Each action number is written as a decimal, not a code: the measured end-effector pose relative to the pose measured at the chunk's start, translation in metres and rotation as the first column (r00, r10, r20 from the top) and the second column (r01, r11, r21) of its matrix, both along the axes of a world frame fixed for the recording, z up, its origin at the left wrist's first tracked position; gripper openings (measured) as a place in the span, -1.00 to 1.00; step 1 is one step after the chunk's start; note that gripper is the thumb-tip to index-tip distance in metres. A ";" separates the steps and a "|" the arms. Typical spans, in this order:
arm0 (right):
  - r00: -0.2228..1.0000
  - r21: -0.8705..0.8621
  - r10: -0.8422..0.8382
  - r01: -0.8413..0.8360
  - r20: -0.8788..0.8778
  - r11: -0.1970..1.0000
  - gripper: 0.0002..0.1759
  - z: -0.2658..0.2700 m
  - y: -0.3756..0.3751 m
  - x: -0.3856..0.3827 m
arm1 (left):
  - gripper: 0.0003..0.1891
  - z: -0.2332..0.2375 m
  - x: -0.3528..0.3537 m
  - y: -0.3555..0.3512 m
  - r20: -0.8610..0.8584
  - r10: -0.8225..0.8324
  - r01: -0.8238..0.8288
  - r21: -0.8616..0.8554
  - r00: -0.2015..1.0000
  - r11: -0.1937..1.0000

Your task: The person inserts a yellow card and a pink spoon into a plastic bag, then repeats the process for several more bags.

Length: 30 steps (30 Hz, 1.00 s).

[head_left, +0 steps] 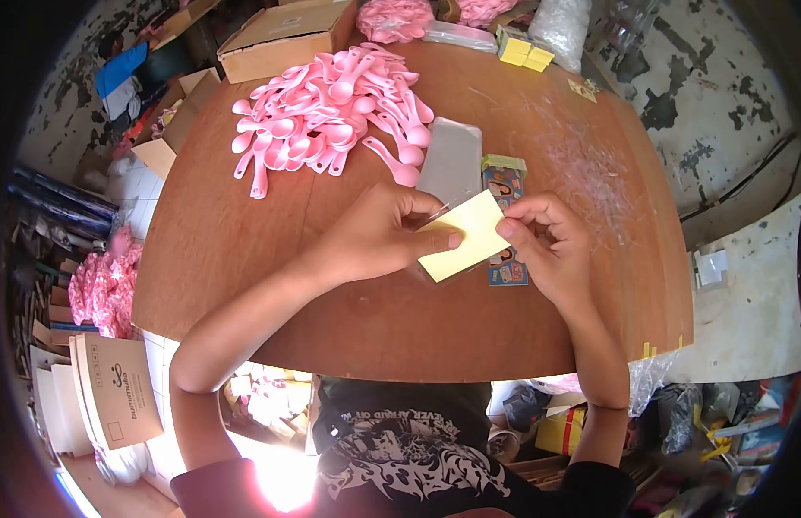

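Note:
Pale yellow card [469, 235] in a clear plastic sleeve is held tilted above the wooden table. My left hand [387, 231] pinches its left side, thumb on top. At the upper right edge of the card, my right hand [547, 237] has thumb and index finger pressed together. Behind the card lies a stack of clear plastic sleeves [452, 155]. Blue printed cards [508, 273] lie partly hidden under the yellow card and my right fingers. A large heap of pink spoons [318, 116] is at the upper left of these.
The brown table [375, 332] spans the view. Thin plastic strips [590, 173] lie at its right. At the back stand a cardboard box [284, 39], yellow card stacks [523, 50] and pink bags [394, 17]. A person in blue [122, 73] is at the far left.

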State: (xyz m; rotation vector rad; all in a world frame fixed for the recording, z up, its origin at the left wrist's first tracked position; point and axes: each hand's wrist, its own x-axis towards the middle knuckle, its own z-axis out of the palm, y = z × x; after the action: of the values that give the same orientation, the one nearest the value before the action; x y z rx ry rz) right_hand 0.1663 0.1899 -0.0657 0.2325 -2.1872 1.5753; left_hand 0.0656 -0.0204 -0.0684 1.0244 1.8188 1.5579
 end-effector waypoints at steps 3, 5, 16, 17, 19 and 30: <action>0.998 0.003 0.048 -0.049 0.050 0.999 -0.88 0.005 0.005 0.004 | -0.74 0.014 0.006 0.011 -0.010 0.023 -0.022 0.058 1.000 0.998; 0.994 0.010 0.106 -0.107 0.012 0.994 -0.87 0.000 0.010 0.000 | -0.74 0.020 0.005 0.017 -0.036 0.020 -0.020 -0.002 0.999 1.000; 0.939 -0.216 0.286 -0.244 0.191 0.945 -0.80 0.006 0.025 0.006 | -0.77 0.034 0.004 0.047 -0.220 0.032 -0.051 -0.084 0.975 0.995; 0.922 -0.217 0.298 -0.247 0.248 0.944 -0.80 0.008 0.025 0.007 | -0.76 0.030 0.003 0.050 -0.236 0.018 -0.031 -0.052 0.972 0.998; 0.901 -0.222 0.310 -0.250 0.303 0.943 -0.79 0.007 0.024 0.009 | -0.76 0.025 0.002 0.055 -0.252 0.004 -0.010 -0.024 0.968 1.000; 0.850 -0.107 0.310 -0.293 0.426 0.950 -0.75 -0.008 0.016 0.010 | -0.61 0.029 0.017 0.040 -0.424 -0.035 0.022 -0.037 0.905 0.999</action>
State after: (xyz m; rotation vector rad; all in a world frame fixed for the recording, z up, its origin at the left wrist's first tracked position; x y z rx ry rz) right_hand 0.1768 0.2060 -0.0733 0.2361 -2.5553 2.0031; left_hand 0.0822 0.0192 -0.0399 1.4589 2.0909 1.3554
